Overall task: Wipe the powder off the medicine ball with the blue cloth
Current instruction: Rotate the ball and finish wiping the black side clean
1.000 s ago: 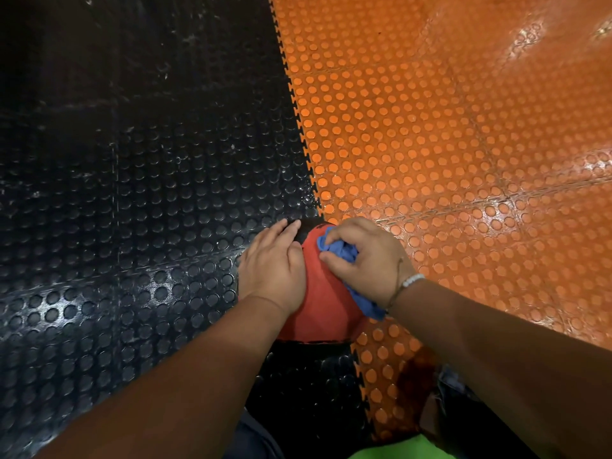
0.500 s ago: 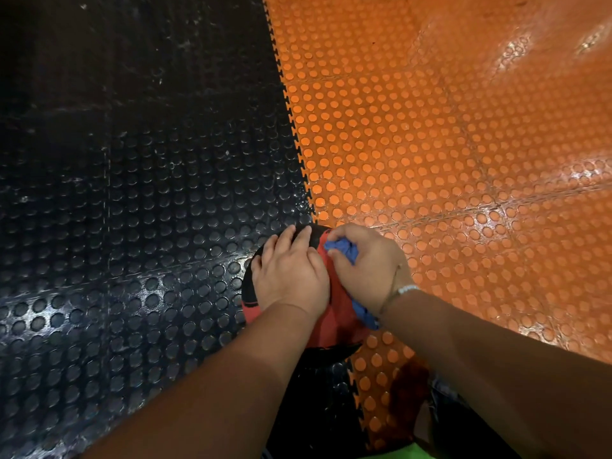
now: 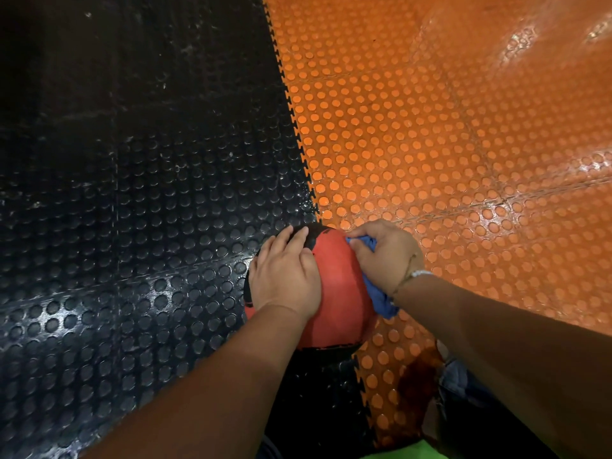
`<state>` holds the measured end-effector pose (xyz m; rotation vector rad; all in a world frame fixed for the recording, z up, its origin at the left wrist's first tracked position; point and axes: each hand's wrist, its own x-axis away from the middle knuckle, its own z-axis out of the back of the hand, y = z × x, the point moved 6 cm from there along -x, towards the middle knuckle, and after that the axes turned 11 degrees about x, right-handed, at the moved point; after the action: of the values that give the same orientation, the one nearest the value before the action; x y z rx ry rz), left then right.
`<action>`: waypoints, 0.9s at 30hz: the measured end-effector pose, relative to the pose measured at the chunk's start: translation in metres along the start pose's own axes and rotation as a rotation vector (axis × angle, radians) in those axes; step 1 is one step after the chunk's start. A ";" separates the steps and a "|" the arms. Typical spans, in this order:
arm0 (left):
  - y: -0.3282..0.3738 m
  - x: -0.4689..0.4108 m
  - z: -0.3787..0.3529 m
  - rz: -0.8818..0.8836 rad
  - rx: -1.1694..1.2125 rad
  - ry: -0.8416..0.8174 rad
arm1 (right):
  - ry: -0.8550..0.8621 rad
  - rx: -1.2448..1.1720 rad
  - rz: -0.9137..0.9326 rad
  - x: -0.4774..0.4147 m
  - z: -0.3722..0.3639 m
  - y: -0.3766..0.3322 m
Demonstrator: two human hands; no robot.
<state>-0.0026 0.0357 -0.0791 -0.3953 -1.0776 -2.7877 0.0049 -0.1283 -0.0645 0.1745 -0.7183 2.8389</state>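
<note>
The medicine ball [image 3: 337, 286], red with black patches, sits between the 2 hands on the floor. The left hand [image 3: 284, 276] lies flat on its left side, fingers straight and close together. The right hand [image 3: 387, 256] curls round the blue cloth [image 3: 381, 301], pressing it against the ball's right side. Black studded mat [image 3: 132, 226] lies beyond the left hand, orange studded mat [image 3: 430, 144] beyond the right.
</note>
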 end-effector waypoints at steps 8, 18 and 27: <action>-0.022 -0.001 0.016 0.040 0.155 0.042 | 0.092 -0.044 0.444 0.037 -0.003 -0.049; -0.014 0.010 0.010 0.027 0.216 0.110 | -0.148 0.041 0.332 0.011 -0.001 -0.060; -0.013 0.010 0.016 0.027 0.338 0.152 | -0.234 0.133 0.220 -0.020 -0.005 -0.034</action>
<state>-0.0119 0.0561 -0.0735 -0.1546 -1.4558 -2.4966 0.0323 -0.0998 -0.0567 0.4837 -0.6264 3.1133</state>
